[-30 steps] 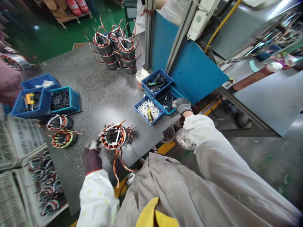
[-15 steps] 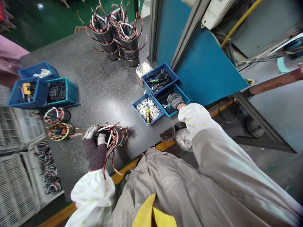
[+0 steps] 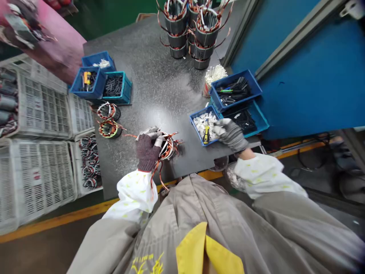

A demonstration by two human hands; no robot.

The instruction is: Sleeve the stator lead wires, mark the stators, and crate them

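My left hand (image 3: 148, 148), in a dark purple glove with grey fingertips, grips a motor stator (image 3: 169, 147) from its left side. The stator lies on the table near the front edge, its copper windings and loose leads spreading out. My right hand (image 3: 232, 134), in a grey knit glove, is over the right rim of a small blue bin (image 3: 194, 127) of white pieces. Its fingers are drawn together, and whatever they may hold is too small to make out. A yellow-and-black cutter (image 3: 206, 133) lies on the white pieces. Beside it is a teal bin (image 3: 261, 118) with black sleeves.
A blue bin (image 3: 253, 88) of black tubes and a cup of white sticks (image 3: 214, 76) stand behind. Stacked stators (image 3: 205, 38) rise at the back. Two small stators (image 3: 110, 129) and more bins (image 3: 125, 91) are left, near white crates (image 3: 45, 114) and another person's pink sleeve (image 3: 61, 42).
My right hand has come out of the teal bin and moved left to the white-piece bin. My left hand stays on the stator. The view has swung left.
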